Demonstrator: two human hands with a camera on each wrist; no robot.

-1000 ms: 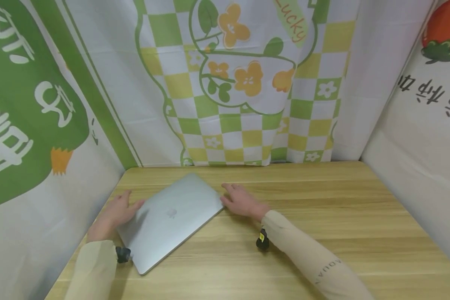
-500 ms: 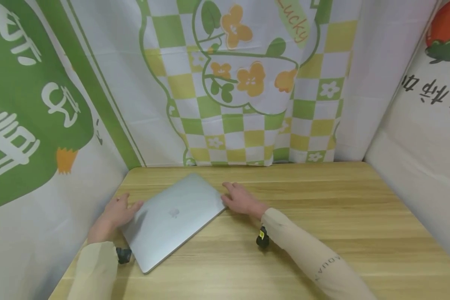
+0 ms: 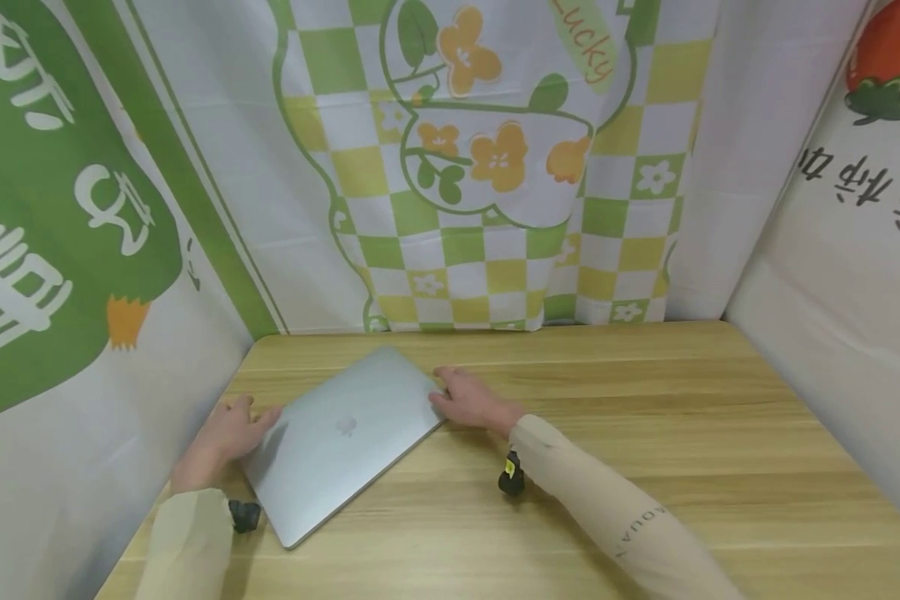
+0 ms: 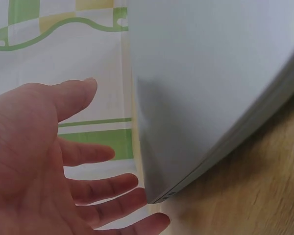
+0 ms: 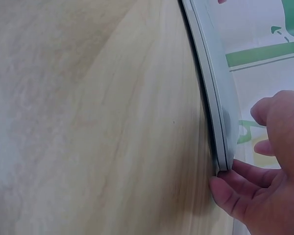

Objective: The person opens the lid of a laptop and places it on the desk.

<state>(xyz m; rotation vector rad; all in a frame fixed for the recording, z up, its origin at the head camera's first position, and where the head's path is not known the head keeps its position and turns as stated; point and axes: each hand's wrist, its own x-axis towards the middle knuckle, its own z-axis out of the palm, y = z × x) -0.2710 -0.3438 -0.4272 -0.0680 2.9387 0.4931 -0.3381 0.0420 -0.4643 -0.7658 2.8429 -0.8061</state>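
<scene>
A closed silver laptop (image 3: 345, 446) with an apple logo lies turned at an angle on the left part of the table. At its left edge is my left hand (image 3: 225, 437); the left wrist view shows its thumb (image 4: 78, 95) and fingers spread, fingertips close to the laptop's corner, contact hard to tell. My right hand (image 3: 471, 400) is at the laptop's right corner. Seen from the right wrist, its fingers (image 5: 230, 196) touch that corner from the side and below, while the thumb stands apart from the lid.
The wooden table (image 3: 645, 400) extends to the right of the laptop. A patterned cloth (image 3: 487, 283) hangs behind its back edge, and printed white cloth stands along both sides. Dark wrist devices (image 3: 512, 475) hang by the sleeves.
My right hand has shifted slightly left, against the laptop's corner. My left hand has dropped back a little toward me. The laptop has barely moved, and the head view has swayed slightly.
</scene>
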